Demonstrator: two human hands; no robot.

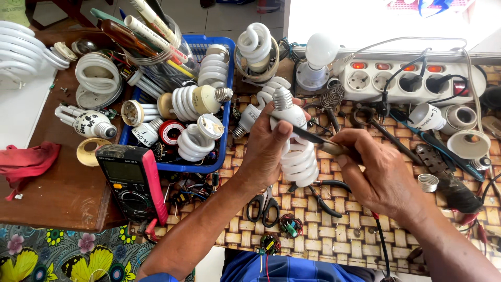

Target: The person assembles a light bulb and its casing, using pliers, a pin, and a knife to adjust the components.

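While the left hand point(266, 149) is closing around the white base of a spiral lamp point(297, 151) above the woven mat point(334, 230), the right hand point(378, 175) is gripping a thin blade point(308, 136) against that base. Its glass coil is looking light and fragile, so the plastic base is seeming the safer hold. A blue basket point(225, 94) of lamps is sitting left.

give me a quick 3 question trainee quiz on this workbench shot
1. What does the left hand hold?
2. True or false: the right hand holds scissors.
3. Where is the multimeter? A) left of the hands B) inside the blue basket C) on the power strip

Key:
1. A spiral bulb, screw base up.
2. False: it presses a dark blade against the bulb; the scissors lie on the mat.
3. A
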